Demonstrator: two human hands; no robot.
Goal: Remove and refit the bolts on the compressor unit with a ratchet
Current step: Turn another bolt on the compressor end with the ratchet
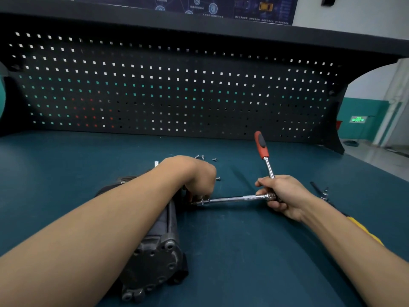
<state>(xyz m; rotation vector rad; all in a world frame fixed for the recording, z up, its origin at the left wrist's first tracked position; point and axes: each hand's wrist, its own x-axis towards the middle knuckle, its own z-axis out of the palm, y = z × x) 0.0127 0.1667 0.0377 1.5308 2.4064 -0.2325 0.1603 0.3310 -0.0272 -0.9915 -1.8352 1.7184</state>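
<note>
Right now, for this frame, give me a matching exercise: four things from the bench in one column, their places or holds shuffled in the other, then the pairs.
Things
1. ratchet
2. extension bar
3. compressor unit
4. loose bolts

Places
A. scattered beyond the left hand
B. gripped at its head by the right hand, red handle pointing away
C. running level between the two hands
D. lying on the bench mat, nearest the camera

Pairs: 1-B, 2-C, 3-D, 4-A

Compressor unit left, bolts behind, ratchet right, possibly wrench beyond.
</note>
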